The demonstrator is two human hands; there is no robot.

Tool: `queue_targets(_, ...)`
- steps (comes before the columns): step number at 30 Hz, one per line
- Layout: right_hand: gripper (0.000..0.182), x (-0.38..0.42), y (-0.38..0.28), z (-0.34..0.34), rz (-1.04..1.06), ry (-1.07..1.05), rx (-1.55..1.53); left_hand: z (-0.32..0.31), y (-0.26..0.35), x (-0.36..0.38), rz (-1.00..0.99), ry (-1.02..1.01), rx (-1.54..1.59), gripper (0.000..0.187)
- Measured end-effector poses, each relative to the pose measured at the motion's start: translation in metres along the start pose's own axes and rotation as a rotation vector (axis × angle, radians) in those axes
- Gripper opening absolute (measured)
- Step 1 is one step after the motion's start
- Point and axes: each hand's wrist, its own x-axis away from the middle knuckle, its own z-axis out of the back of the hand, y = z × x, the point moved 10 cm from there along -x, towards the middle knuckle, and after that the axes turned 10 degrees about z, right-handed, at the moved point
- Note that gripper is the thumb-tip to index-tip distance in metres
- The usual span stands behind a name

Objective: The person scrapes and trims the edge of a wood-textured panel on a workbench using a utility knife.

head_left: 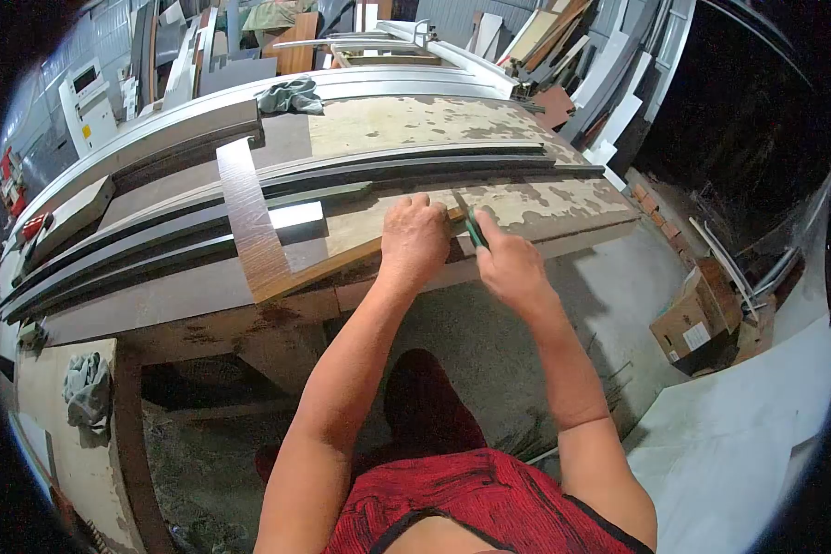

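My left hand [415, 238] is closed over the right part of a narrow brown wood-grain strip [337, 262] at the front edge of the workbench [180, 294]. The strip's right end sticks out just past my fingers. In my right hand [517, 266] is a tool with a green handle [476, 227] and a thin, pointed dark blade [460, 200], held close beside that end. At the strip's left end, a wider, shiny wood-grain piece [249, 212] lies across the bench at an angle.
Long dark metal profiles [175, 222] lie along the bench behind the strip. A crumpled grey cloth [291, 95] rests at the back, and another cloth [86, 390] on a lower board at left. A cardboard box [692, 319] stands on the floor at right. Boards lean at the back.
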Motion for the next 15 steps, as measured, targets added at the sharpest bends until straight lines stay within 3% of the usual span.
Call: queue_targets(15, 0.052, 0.015, -0.001, 0.003, -0.081, -0.009, 0.001, 0.007, 0.002, 0.002, -0.017, 0.019, 0.041, 0.013)
